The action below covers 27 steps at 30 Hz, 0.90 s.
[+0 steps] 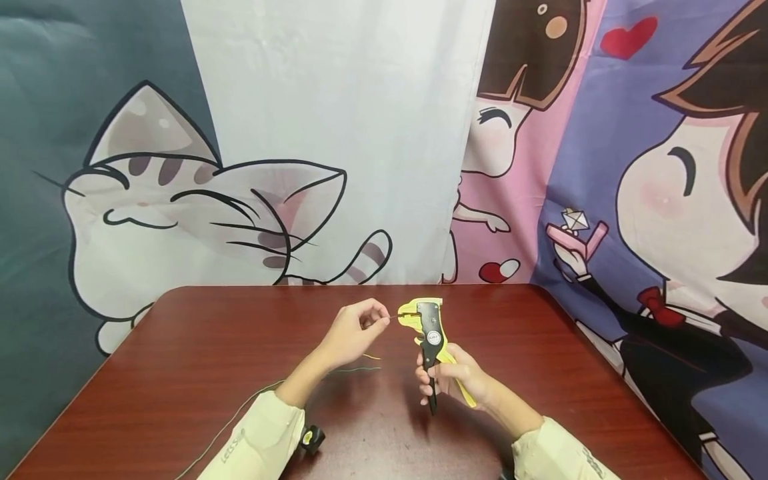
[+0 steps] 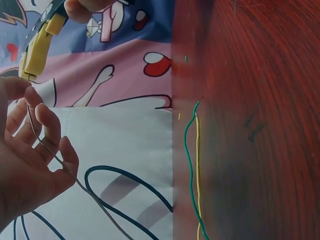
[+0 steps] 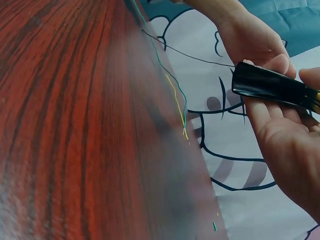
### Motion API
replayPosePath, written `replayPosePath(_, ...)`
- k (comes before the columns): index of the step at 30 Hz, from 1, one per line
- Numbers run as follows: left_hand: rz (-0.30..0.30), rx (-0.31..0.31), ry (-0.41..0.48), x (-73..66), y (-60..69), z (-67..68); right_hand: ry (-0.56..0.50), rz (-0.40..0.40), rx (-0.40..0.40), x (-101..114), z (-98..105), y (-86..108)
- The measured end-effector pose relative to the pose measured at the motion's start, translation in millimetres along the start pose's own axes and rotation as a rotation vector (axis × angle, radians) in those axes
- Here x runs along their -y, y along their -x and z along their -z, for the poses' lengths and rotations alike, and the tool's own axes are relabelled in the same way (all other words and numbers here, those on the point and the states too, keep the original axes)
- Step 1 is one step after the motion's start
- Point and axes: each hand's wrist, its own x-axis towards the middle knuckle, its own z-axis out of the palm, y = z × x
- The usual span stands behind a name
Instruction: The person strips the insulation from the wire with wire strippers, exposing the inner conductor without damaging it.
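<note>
My left hand (image 1: 354, 331) pinches a thin dark wire (image 2: 65, 167) between thumb and fingertips close to its end. That end reaches into the yellow head of a wire stripper (image 1: 431, 327). The stripper stands upright above the table, its black and yellow handles gripped by my right hand (image 1: 461, 377). In the right wrist view the black handle (image 3: 267, 86) lies across the fingers. A green wire (image 2: 190, 165) and a yellow wire (image 2: 198, 170) lie on the table below my left hand. Their ends show in both wrist views.
Small green (image 2: 186, 59) and yellow clippings (image 2: 179, 116) lie on the dark red wooden table (image 1: 180, 373). A small black device (image 1: 312, 439) sits at the left sleeve. A cartoon-printed cloth (image 1: 336, 100) hangs behind the table.
</note>
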Motion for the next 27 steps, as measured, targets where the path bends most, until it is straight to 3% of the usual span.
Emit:
replayPosePath(19, -0.004, -0.006, 0.019, -4.5, -0.4, 3.0, -0.012, -0.018, -0.004, 1, -4, -6.6)
replayPosePath(23, -0.030, -0.014, -0.039, -8.2, -5.3, 6.1, -0.029, -0.027, 0.002, 2, -6, -13.5)
replayPosePath(27, -0.056, -0.062, -0.129, -11.6, -10.2, 11.5, -0.047, -0.024, 0.004, 2, -6, -23.7)
